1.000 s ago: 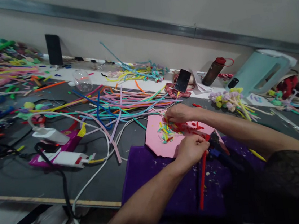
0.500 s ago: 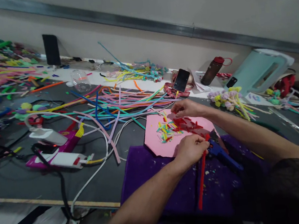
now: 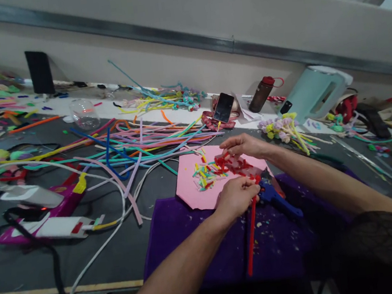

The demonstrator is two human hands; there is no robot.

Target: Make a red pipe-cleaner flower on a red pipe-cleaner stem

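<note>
My left hand is closed on a long red pipe cleaner, pinched near its upper end. The rest of the stem hangs down over a purple cloth. Right beside those fingertips lies a blue hand tool, its head partly hidden. My right hand is above a pink sheet, fingers curled together at a heap of short red pieces; whatever they pinch is hidden. Left of the heap are short yellow, green and white pieces.
Long coloured pipe cleaners spread behind the sheet. A phone, a brown bottle and a flower bunch stand or lie further back. On the left, white cables run from a magenta power strip across the dark table.
The view has swung right, so the scene sits further left. My right hand's fingers have come lower onto the red heap. My left hand keeps its grip on the red pipe cleaner.
</note>
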